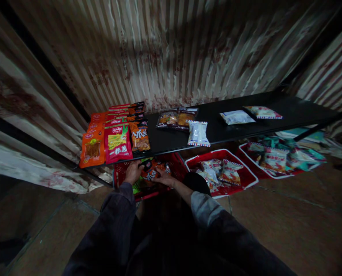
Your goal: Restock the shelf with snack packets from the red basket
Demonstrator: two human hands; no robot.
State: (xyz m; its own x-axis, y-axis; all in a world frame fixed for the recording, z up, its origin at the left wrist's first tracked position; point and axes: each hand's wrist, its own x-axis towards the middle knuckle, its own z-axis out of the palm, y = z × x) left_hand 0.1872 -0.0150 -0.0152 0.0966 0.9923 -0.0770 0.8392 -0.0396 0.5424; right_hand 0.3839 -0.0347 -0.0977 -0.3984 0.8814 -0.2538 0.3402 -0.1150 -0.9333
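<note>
Both hands reach into a red basket (pixel 182 163) below the front edge of the black shelf. Orange-and-black snack bags (pixel 149 173) lie between them. My left hand (pixel 133 173) is closed at the left end of these bags, its thumb against the packaging. From the right, my right hand (pixel 165 178) grips the same bags with bent fingers. Green packaging (pixel 136 187) shows beneath, partly covered. How many bags each hand holds cannot be made out in the dim light.
On the black shelf (pixel 171 140) stand rows of orange packets (pixel 92 143), red packets (pixel 117 142) and orange-black bags (pixel 140 138). Brown packs (pixel 178 118) and white packets (pixel 198 133) lie farther right. Two more red baskets (pixel 249 181) with snacks sit on the tiled floor. A curtain hangs behind.
</note>
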